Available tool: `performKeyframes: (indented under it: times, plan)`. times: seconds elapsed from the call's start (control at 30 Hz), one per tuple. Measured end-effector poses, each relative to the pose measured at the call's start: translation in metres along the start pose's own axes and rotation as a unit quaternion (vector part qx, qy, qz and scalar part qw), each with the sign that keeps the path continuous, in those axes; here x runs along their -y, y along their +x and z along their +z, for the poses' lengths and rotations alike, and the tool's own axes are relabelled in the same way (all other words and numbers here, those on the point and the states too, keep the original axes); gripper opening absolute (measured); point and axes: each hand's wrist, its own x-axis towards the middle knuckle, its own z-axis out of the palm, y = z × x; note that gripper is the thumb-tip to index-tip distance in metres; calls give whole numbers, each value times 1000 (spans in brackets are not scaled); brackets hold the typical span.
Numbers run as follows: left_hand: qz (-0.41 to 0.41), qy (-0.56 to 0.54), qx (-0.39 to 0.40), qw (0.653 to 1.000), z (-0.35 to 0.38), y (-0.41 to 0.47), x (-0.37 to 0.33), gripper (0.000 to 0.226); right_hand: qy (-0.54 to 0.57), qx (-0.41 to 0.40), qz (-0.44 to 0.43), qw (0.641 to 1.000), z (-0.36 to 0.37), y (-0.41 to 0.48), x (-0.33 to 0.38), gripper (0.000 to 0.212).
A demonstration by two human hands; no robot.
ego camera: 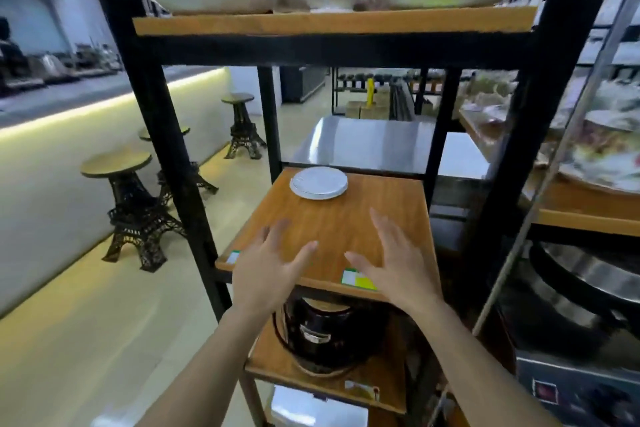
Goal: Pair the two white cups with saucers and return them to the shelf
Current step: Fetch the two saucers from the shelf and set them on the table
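Observation:
A small stack of white saucers (318, 183) lies at the back of the middle wooden shelf (332, 229). No white cups show in this view. My left hand (266, 267) hovers over the shelf's front left, fingers spread, holding nothing. Over the front right, my right hand (394, 260) is also spread and empty. Both hands are well in front of the saucers, apart from them.
The black-framed rack has an upper shelf (332, 22) with flower-patterned crockery and a lower shelf with a black appliance (322, 333). A steel table (381, 146) stands behind. Stools (131, 204) stand on the floor at left; another crockery shelf (588, 204) is at right.

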Motion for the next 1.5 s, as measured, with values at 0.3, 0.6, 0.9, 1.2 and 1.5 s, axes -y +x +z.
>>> performKeyframes:
  times: [0.3, 0.6, 0.9, 1.2, 1.5]
  plan:
    - [-69, -60, 47, 995, 39, 117, 39, 68, 12, -11, 59, 998, 27, 107, 10, 84]
    - [-328, -540, 157, 759, 65, 247, 78, 74, 355, 10, 266, 896, 48, 210, 9, 73]
    - [-324, -538, 196, 753, 93, 288, 82, 74, 502, -6, 294, 813, 57, 251, 5, 66]
    - [-284, -350, 224, 864, 100, 289, 86, 38, 407, -33, 328, 852, 79, 264, -1, 32]
    - [-254, -330, 241, 877, 86, 257, 76, 30, 350, -36, 266, 897, 67, 216, 16, 14]
